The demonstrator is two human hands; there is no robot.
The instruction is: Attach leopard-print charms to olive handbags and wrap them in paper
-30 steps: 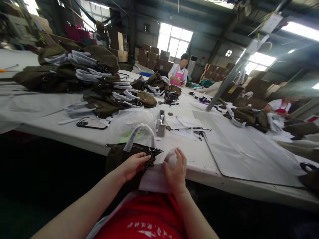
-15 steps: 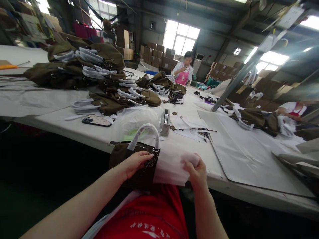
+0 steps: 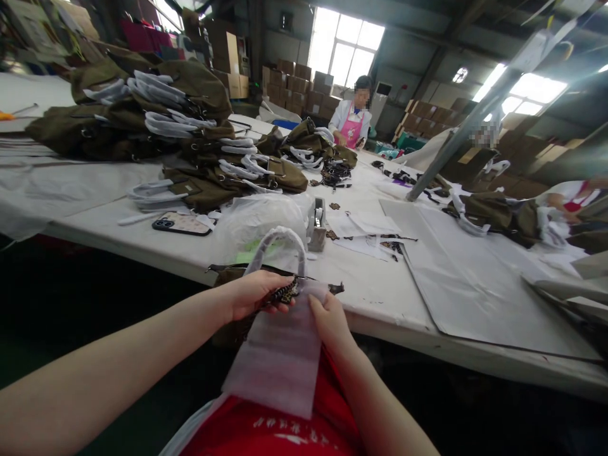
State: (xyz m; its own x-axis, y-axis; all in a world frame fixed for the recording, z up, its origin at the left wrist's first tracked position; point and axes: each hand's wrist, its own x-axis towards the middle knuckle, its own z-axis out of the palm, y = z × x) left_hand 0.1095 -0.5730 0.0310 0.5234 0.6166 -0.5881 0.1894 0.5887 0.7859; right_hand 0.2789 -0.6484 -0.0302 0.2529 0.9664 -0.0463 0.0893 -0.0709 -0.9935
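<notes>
While the curled left hand (image 3: 256, 294) pinches a dark patterned charm (image 3: 286, 292), the right hand (image 3: 331, 318) clamps a translucent white sheet (image 3: 280, 354); olive fabric bags (image 3: 127, 125) heap upper left.

Window (image 3: 346, 47) glares white; upper right hazy; deep shadow under table (image 3: 365, 288).

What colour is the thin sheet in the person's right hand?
The thin sheet is translucent white, slightly pinkish over the red clothing; the head view shows it.
</notes>
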